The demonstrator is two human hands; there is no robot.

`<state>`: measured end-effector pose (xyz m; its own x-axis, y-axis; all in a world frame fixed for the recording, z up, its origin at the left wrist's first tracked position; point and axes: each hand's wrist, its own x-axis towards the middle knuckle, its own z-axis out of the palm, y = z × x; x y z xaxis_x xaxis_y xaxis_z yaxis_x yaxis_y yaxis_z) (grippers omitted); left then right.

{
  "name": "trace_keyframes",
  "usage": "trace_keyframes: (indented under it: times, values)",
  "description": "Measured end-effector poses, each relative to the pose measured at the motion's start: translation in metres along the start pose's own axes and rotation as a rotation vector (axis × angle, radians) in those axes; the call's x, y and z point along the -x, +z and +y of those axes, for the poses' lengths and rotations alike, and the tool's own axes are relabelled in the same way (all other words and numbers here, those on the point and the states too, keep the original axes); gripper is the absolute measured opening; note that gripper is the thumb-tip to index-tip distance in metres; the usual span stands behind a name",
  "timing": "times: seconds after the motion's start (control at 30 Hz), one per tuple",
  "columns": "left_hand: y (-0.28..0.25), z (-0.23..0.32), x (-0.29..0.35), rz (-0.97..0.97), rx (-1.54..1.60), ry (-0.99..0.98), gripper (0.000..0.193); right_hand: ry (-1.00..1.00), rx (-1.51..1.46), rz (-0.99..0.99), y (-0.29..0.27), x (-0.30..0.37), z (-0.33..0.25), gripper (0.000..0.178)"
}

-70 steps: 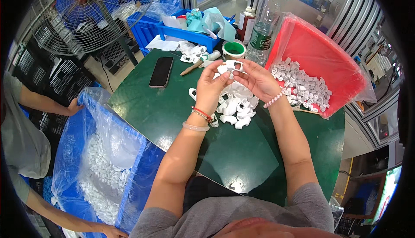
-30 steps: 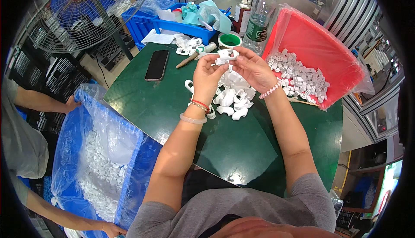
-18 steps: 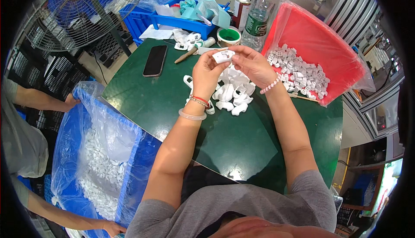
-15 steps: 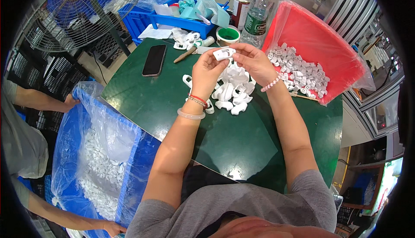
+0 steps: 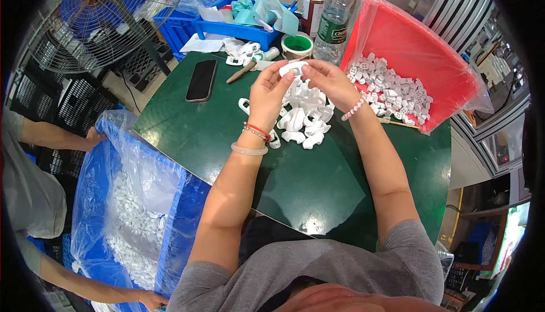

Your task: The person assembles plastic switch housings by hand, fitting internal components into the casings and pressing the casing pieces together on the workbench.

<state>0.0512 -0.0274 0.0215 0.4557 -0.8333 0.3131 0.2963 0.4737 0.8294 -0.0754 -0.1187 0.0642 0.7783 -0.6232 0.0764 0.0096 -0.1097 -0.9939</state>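
Observation:
A small white plastic housing is held up between my two hands over the far part of the green table. My left hand pinches it with thumb and fingers from the left. On its right end my right hand grips with thumb and forefinger. Below and just beyond my hands lies a heap of similar white housings. To the right, a red bin lined with clear plastic holds many small white block-like pieces.
A black phone and a wooden-handled tool lie on the left. At the back stand a blue tray, a green-rimmed tub, a spray can and a bottle. A co-worker's hands hold a large blue bin.
The white housing has been turned in my fingers: its dark slots faced up before, and a smoother white side shows now. The view has shifted slightly.

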Motion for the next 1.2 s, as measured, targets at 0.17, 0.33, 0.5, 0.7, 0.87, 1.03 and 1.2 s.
trace_keyframes:
  times: [0.17,0.33,0.5,0.7,0.87,1.03,1.2]
  values:
    - [-0.003,0.002,-0.002,-0.002,0.084,-0.060,0.035,-0.053,0.041,0.000,-0.008,-0.005,0.010,0.032]
    - [-0.007,0.001,-0.002,-0.041,0.139,-0.093,0.032,-0.030,-0.031,-0.088,-0.014,-0.004,0.009,0.034]
    - [-0.011,0.001,-0.001,-0.069,0.220,-0.101,0.034,-0.073,-0.074,-0.192,-0.013,0.000,0.003,0.033]
    - [-0.009,-0.001,0.000,-0.094,0.200,-0.123,0.032,-0.145,-0.040,-0.200,-0.017,0.000,0.009,0.032]
    - [-0.002,-0.005,0.000,-0.119,0.246,-0.165,0.034,-0.061,-0.056,-0.190,-0.023,0.001,0.008,0.030]
    - [-0.007,-0.004,-0.002,-0.074,-0.978,0.403,0.037,0.104,0.507,-0.134,-0.058,-0.001,-0.005,0.032]
    - [-0.004,-0.015,0.006,-0.143,-1.528,0.440,0.040,0.337,0.792,-0.463,-0.086,0.018,-0.011,0.027]
